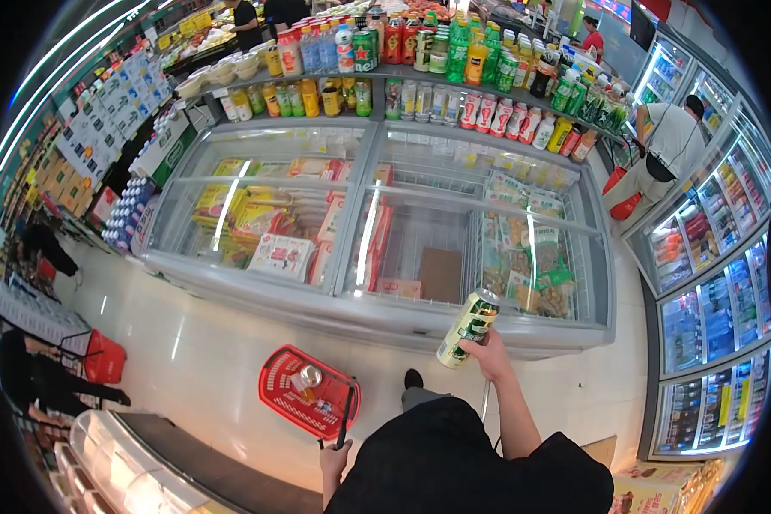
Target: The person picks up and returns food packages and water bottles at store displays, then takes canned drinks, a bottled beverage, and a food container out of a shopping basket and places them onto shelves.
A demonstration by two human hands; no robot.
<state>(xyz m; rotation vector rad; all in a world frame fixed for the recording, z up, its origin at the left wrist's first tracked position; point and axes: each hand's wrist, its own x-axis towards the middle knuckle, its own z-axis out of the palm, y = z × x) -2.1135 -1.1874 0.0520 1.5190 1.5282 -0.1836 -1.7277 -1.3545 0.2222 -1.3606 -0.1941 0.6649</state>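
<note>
Beside the chest freezer [377,324], our right hand [487,353] clasps a beverage can [465,329], leaving its label visible; our left hand [336,461] grips the red shopping basket [276,381] by its handle [349,411].

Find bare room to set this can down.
Bare floor lies left of the red basket the left hand holds; a strip runs between that basket and the chest freezer. Inside the basket, a few items take up the middle. The shelf above the freezer is crowded with bottles.
</note>
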